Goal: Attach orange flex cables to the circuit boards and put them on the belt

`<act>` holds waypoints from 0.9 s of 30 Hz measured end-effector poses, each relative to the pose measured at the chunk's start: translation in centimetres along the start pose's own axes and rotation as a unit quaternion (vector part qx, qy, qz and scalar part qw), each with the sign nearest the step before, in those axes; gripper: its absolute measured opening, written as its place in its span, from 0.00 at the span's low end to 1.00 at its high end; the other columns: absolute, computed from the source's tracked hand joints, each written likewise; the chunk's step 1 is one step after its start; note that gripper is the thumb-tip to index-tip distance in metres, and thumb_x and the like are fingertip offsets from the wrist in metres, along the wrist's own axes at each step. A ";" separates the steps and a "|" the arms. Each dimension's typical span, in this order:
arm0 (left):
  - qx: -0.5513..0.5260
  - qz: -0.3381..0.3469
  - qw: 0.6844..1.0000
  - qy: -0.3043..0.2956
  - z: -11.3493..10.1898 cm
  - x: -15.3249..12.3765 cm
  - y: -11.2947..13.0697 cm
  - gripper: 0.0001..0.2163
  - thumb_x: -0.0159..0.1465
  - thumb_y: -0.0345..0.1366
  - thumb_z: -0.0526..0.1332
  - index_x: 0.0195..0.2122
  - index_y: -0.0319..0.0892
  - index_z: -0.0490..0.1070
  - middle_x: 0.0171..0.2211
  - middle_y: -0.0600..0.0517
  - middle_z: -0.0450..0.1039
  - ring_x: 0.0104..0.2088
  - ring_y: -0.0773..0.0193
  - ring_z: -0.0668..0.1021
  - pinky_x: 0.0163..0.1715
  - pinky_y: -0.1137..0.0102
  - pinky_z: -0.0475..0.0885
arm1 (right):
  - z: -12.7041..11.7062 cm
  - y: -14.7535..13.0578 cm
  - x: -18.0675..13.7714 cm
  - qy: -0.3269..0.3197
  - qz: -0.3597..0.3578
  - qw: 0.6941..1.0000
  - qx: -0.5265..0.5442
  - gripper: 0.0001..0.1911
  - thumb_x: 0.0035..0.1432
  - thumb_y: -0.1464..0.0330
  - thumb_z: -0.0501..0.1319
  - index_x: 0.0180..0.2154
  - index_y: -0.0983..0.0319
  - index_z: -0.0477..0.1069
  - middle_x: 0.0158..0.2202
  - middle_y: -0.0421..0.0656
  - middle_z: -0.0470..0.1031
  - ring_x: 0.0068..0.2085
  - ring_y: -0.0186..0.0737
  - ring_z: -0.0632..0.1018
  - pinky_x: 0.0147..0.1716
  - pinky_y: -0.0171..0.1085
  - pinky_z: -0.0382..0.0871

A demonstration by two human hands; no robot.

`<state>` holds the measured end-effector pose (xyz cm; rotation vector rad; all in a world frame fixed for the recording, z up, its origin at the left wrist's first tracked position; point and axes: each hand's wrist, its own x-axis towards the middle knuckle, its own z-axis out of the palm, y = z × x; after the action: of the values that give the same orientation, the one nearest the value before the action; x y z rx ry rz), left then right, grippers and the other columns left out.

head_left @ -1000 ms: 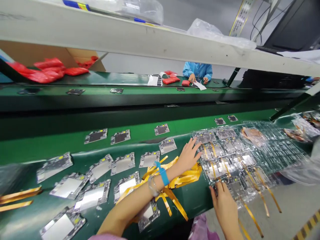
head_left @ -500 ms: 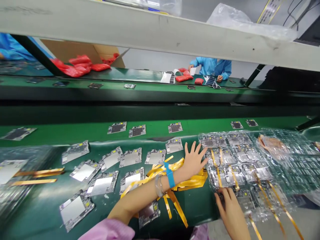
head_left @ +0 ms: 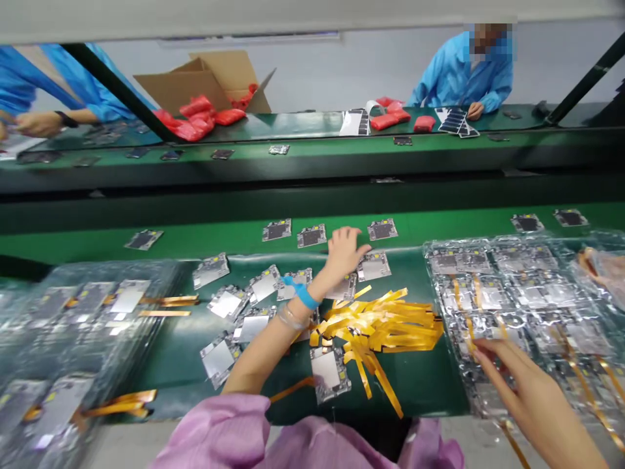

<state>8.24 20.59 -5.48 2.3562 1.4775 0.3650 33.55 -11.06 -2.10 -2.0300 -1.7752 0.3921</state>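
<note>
My left hand [head_left: 343, 253], with a blue wrist strap, reaches over the far edge of the near bench. Its fingers are partly bent and the thumb is apart; nothing shows in it. Close by are a circuit board [head_left: 382, 229] on the green belt and another circuit board [head_left: 374, 266] below it. My right hand [head_left: 522, 381] is over a clear plastic tray [head_left: 434, 260] of boards at the right. Its thumb and fingertip come together at the lower end of an orange flex cable [head_left: 469, 327]. A pile of orange flex cables [head_left: 390, 322] lies between the hands.
Several loose boards, one a silver-faced board [head_left: 221, 358], lie left of the pile. Another plastic tray [head_left: 161, 273] with boards and cables stands at the left. Across the belt [head_left: 219, 238] are a cardboard box [head_left: 205, 81], red bags [head_left: 198, 120] and co-workers in blue.
My left hand has moved from the cable pile to the far bench edge, its fingers less spread. My right hand has moved up the tray to a cable. The view has shifted left.
</note>
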 end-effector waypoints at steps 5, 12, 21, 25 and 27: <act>0.022 -0.067 0.998 0.005 -2.2 3.8 -6.3 0.20 0.69 0.39 0.60 0.58 0.38 0.61 0.61 0.32 0.60 0.61 0.37 0.62 0.57 0.43 0.59 | 2.1 -4.9 8.8 -0.139 -0.089 0.986 -0.012 0.12 0.71 0.67 0.52 0.42 0.58 0.73 0.40 0.44 0.77 0.36 0.41 0.80 0.37 0.39 0.72; -0.018 0.111 0.988 -0.103 1.3 4.5 -0.8 0.28 0.62 0.48 0.68 0.60 0.49 0.62 0.64 0.47 0.61 0.63 0.50 0.62 0.63 0.56 0.55 | 9.0 -6.4 16.5 -0.187 -0.175 0.966 -0.031 0.04 0.63 0.73 0.63 0.40 0.61 0.74 0.43 0.44 0.75 0.44 0.42 0.77 0.45 0.39 0.69; -0.019 0.127 0.971 -0.204 2.9 8.3 3.1 0.13 0.63 0.44 0.67 0.45 0.45 0.75 0.53 0.47 0.69 0.56 0.47 0.69 0.57 0.52 0.63 | 8.8 -7.0 15.7 -0.172 -0.198 0.964 -0.043 0.10 0.70 0.72 0.55 0.40 0.65 0.75 0.40 0.49 0.75 0.43 0.48 0.74 0.45 0.45 0.65; -0.014 0.091 0.984 -0.149 3.7 10.4 5.0 0.18 0.69 0.47 0.60 0.52 0.40 0.72 0.58 0.39 0.65 0.59 0.44 0.66 0.57 0.50 0.64 | 10.3 -9.9 14.6 -0.185 -0.236 0.954 -0.013 0.08 0.67 0.66 0.62 0.42 0.64 0.75 0.44 0.49 0.75 0.47 0.48 0.74 0.47 0.45 0.68; -0.012 0.084 0.991 -0.107 4.6 11.4 6.3 0.25 0.70 0.46 0.58 0.63 0.37 0.62 0.66 0.35 0.55 0.66 0.42 0.58 0.61 0.49 0.59 | 11.7 -11.5 14.3 -0.194 -0.249 0.949 0.001 0.10 0.66 0.63 0.63 0.43 0.64 0.75 0.43 0.49 0.75 0.47 0.48 0.75 0.48 0.45 0.69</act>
<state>20.01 27.67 -6.67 2.4213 1.1760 0.1623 20.14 5.70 -6.00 -1.4870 -2.4316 0.6593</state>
